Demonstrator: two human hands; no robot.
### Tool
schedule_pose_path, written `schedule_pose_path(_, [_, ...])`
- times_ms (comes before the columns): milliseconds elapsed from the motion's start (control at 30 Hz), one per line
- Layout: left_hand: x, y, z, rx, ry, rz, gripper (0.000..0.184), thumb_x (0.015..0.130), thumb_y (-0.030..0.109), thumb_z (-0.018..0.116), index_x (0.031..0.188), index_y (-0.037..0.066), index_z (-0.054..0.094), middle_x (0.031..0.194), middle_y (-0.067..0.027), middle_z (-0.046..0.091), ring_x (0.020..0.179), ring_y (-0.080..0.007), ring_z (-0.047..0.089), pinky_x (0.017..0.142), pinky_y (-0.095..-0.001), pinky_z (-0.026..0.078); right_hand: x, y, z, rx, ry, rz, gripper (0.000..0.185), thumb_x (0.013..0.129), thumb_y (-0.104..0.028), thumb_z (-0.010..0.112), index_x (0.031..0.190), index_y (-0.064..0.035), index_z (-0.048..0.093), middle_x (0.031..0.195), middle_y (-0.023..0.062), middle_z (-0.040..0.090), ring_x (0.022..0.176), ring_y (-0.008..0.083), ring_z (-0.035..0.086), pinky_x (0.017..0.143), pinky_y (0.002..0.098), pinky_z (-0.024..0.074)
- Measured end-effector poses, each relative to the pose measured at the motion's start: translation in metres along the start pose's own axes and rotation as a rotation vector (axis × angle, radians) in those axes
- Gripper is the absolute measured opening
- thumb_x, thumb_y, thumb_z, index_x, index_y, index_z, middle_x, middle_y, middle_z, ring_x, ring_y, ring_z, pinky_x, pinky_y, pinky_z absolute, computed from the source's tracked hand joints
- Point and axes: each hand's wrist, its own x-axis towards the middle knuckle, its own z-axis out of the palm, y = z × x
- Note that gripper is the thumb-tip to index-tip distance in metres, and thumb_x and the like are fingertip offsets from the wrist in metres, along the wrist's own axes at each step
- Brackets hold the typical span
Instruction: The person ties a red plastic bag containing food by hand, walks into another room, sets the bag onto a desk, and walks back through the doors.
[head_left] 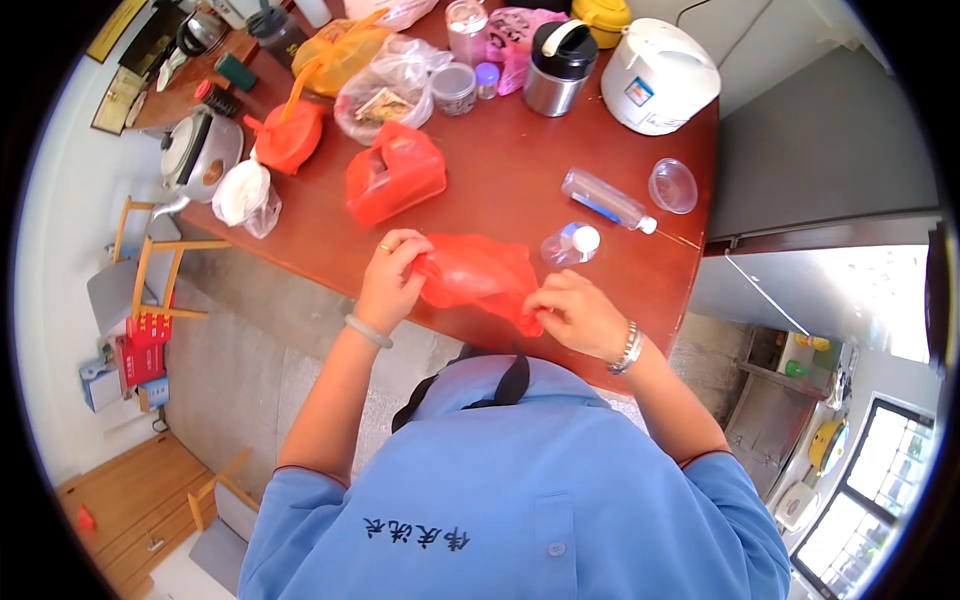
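Note:
A thin red plastic bag [470, 272] is stretched between my two hands above the near edge of the table. My left hand [393, 272], with a ring and a bangle, pinches its left end. At the other end, my right hand [580, 313], wearing a wristwatch, grips the bag with closed fingers. Just beyond the right hand stands a clear plastic bottle [563, 247] with a white cap. Another clear bottle [607, 200] lies on its side behind it, near a clear round tub [673, 186]. Past the bag sits a second red plastic bag [396, 175], puffed up.
Along the back of the red-brown table [500, 160] stand a white rice cooker [660, 78], a steel food jar [558, 75], a lidded tub [454, 90] and several bags. A grey cooker [200, 150] and a lined white container [245, 197] are at the left edge.

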Motion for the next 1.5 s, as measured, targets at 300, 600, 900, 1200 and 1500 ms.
schedule_pose_path(300, [0.001,0.025,0.009,0.041,0.121,0.033,0.020,0.088,0.010,0.060,0.107,0.007,0.064,0.089,-0.0090,0.051,0.080,-0.0237,0.052,0.074,-0.0323,0.044,0.054,-0.045,0.023,-0.029,0.072,-0.162,0.018,0.079,-0.007,0.056,0.096,-0.0033,0.062,0.091,0.0122,0.065,0.083,0.0286,0.063,0.069,0.0357,0.0513])
schedule_pose_path(600, [-0.021,0.022,0.001,-0.100,0.172,-0.155,0.025,0.088,0.004,0.056,0.112,0.008,0.063,0.080,-0.0086,0.055,0.082,-0.0210,0.054,0.074,-0.0296,0.045,0.067,-0.002,0.057,-0.617,-0.153,-0.053,0.031,0.077,-0.014,0.055,0.107,-0.0094,0.062,0.080,0.0092,0.064,0.075,0.0250,0.063,0.066,0.0379,0.0439])
schedule_pose_path(900, [-0.018,0.041,0.004,0.363,-0.135,0.217,0.028,0.072,0.008,0.065,0.099,0.012,0.064,0.126,-0.0082,0.048,0.118,-0.0346,0.043,0.101,-0.0535,0.031,0.054,-0.020,0.055,-0.384,-0.072,-0.135,0.032,0.082,-0.008,0.050,0.111,-0.0119,0.061,0.101,0.0120,0.057,0.086,0.0271,0.057,0.078,0.0365,0.0440])
schedule_pose_path(1200, [-0.020,0.010,0.035,0.407,-0.176,0.141,0.025,0.066,0.010,0.069,0.090,0.013,0.065,0.123,-0.0080,0.050,0.119,-0.0362,0.040,0.102,-0.0555,0.029,0.053,-0.004,0.042,-0.155,0.031,0.036,0.026,0.077,-0.006,0.060,0.103,-0.0085,0.056,0.107,0.0137,0.053,0.083,0.0311,0.061,0.066,0.0398,0.0510])
schedule_pose_path(1500, [-0.022,0.027,0.032,0.416,-0.034,0.086,0.018,0.068,0.011,0.073,0.081,0.009,0.061,0.114,-0.0096,0.053,0.110,-0.0339,0.045,0.096,-0.0465,0.036,0.051,0.003,0.050,-0.098,0.107,0.004,0.012,0.077,-0.009,0.063,0.083,-0.0060,0.054,0.093,0.0100,0.055,0.077,0.0310,0.059,0.064,0.0392,0.0494])
